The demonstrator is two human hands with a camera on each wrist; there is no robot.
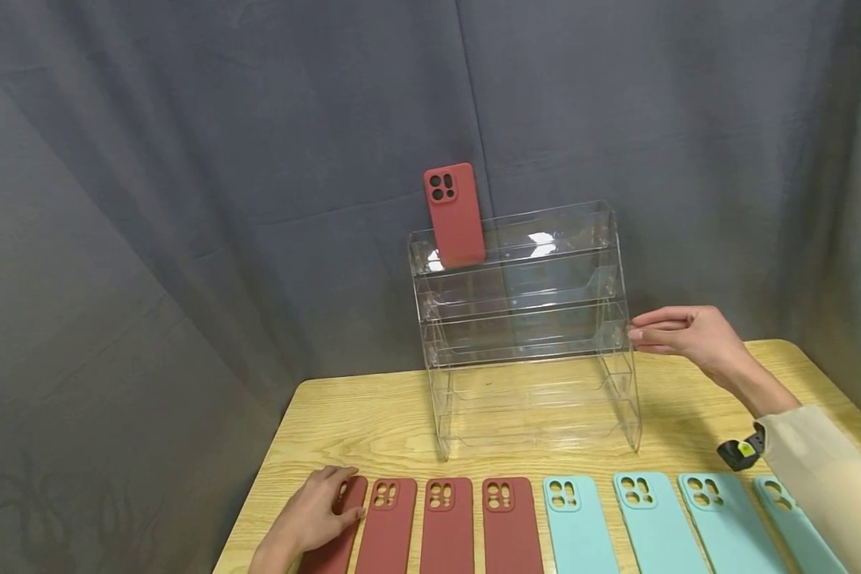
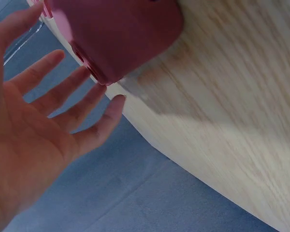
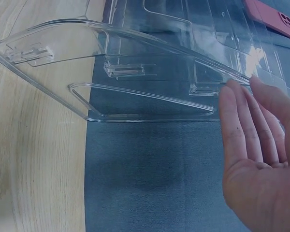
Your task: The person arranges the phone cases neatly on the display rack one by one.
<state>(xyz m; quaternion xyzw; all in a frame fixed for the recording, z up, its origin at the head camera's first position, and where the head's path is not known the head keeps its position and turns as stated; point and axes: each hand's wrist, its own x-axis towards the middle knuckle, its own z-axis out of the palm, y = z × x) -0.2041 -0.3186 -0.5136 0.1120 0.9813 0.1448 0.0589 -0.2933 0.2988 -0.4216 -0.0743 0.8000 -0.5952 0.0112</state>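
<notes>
On the left, my left hand (image 1: 316,514) reaches over the leftmost red phone case (image 1: 336,552), thumb on its right side and fingers by its upper end. In the left wrist view the fingers of my left hand (image 2: 48,111) are loosely spread beside that red case (image 2: 121,36); whether it is lifted is unclear. My right hand (image 1: 692,339) touches the right side of a clear tiered acrylic display stand (image 1: 531,442) with nearly straight fingers, as the right wrist view of my right hand (image 3: 261,140) shows too. Another red phone case (image 1: 459,219) stands in the stand's top tier, at the left.
More red phone cases (image 1: 448,530) lie in a row along the front of the wooden table (image 1: 359,414), followed rightward by several turquoise ones (image 1: 581,530). A dark wrist strap with a small device (image 1: 741,453) is on my right wrist. Grey curtains (image 1: 258,159) hang behind the table.
</notes>
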